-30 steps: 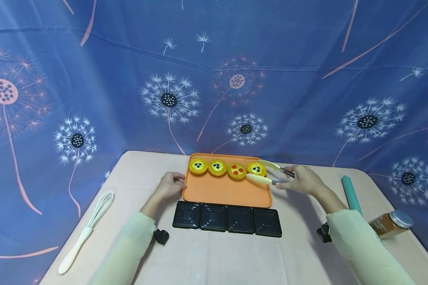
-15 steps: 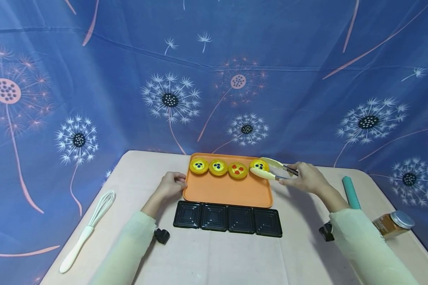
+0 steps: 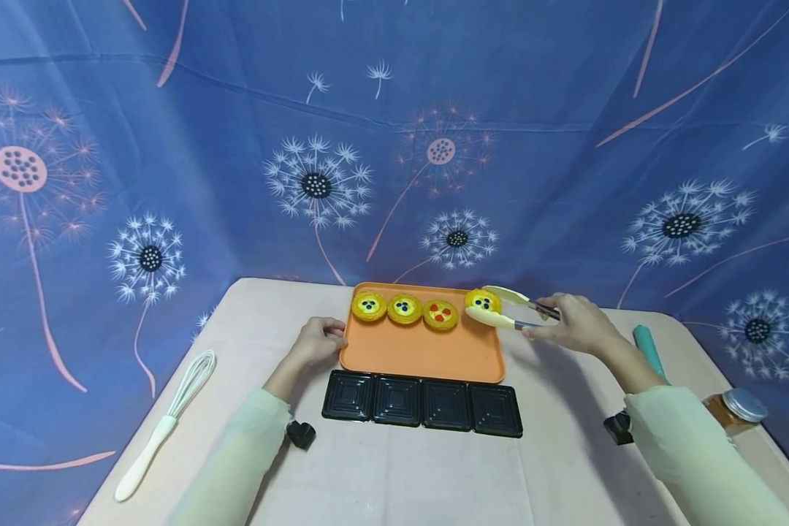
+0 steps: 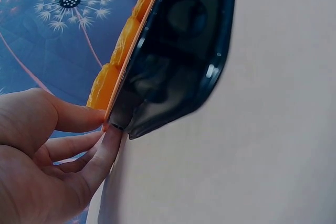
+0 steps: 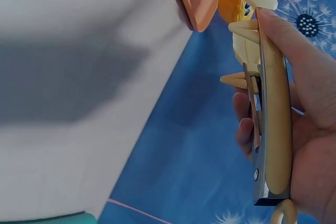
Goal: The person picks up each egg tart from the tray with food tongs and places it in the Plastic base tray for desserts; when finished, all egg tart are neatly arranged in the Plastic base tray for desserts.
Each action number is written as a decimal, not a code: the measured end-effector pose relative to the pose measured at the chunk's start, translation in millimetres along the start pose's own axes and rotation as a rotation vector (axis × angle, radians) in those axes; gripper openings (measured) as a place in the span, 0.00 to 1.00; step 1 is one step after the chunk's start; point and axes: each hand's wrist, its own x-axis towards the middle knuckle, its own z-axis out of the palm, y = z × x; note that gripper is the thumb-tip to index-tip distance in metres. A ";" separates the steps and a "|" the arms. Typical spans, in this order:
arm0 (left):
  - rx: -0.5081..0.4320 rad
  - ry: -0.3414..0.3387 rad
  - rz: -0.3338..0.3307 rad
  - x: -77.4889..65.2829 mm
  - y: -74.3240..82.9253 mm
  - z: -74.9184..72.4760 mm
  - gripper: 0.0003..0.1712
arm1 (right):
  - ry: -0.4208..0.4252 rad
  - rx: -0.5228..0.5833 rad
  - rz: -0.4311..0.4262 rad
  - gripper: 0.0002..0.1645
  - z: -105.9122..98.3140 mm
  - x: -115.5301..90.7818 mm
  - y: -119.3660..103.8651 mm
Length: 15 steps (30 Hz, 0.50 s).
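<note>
At the right end of the orange tray [image 3: 421,358], cream-tipped tongs [image 3: 493,318] hold a yellow tart [image 3: 482,296] with blue berries between their tips. My right hand [image 3: 581,323] grips the tongs' handles; in the right wrist view the fingers wrap around the tongs [image 5: 275,108] and the held tart [image 5: 231,3] appears off the tray. My left hand [image 3: 317,342] pinches the tray's left edge, thumb over it and a finger beneath in the left wrist view. Two blue-berry tarts [image 3: 370,307] [image 3: 405,309] and a red-topped tart [image 3: 440,315] sit along the tray's back.
A black tray with square compartments [image 3: 422,402] lies in front of the orange tray. On the left is a white whisk [image 3: 164,427]. To the right lie a teal roll [image 3: 649,351] and a jar with a silver lid [image 3: 736,409]. A blue patterned cloth [image 3: 394,183] hangs behind.
The tongs have closed in on the rightmost tart and moved it slightly up and to the right, along with my right hand. My left hand stays on the tray edge.
</note>
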 end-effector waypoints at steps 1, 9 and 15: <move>-0.001 -0.002 0.001 0.1 0.0 0.0 0.18 | 0.009 -0.011 -0.013 0.50 -1.7 -3.4 -1.1; 0.001 -0.005 0.000 0.6 -0.8 1.2 0.18 | 0.039 -0.024 -0.076 0.46 -12.4 -33.8 -9.4; 0.002 -0.011 0.012 0.1 -1.5 0.0 0.18 | 0.043 -0.017 -0.120 0.42 -19.0 -57.3 -12.5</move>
